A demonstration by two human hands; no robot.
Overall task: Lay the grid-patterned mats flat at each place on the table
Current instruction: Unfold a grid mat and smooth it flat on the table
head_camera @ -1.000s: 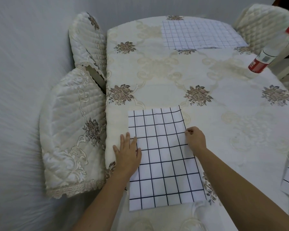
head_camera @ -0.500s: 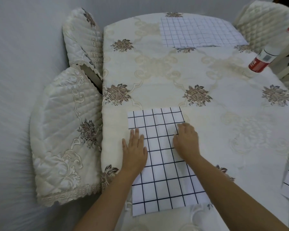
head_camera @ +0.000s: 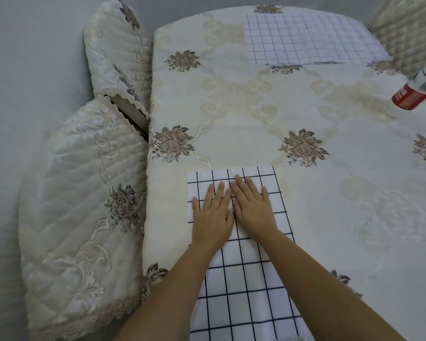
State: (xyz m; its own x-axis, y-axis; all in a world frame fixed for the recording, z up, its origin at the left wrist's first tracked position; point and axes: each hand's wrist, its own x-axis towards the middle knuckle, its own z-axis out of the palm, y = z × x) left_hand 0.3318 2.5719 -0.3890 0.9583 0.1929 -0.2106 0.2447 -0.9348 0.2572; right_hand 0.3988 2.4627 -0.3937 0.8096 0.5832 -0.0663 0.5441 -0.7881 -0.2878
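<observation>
A white mat with a dark grid (head_camera: 244,286) lies flat at the near left place on the table (head_camera: 244,114), which wears a cream floral cloth. My left hand (head_camera: 213,215) and my right hand (head_camera: 252,207) rest palm down side by side on the mat's far half, fingers spread and touching each other at the middle. A second grid mat (head_camera: 305,40) lies flat at the far end of the table.
Two chairs with quilted cream covers stand along the table's left side, the nearer chair (head_camera: 79,217) and the farther chair (head_camera: 116,52). A third covered chair (head_camera: 408,28) is at the far right. A bottle with a red band (head_camera: 414,91) stands near the right edge.
Both hands have slid inward from the mat's side edges to meet at its middle. The view has tilted, so the mat at the right edge is out of frame.
</observation>
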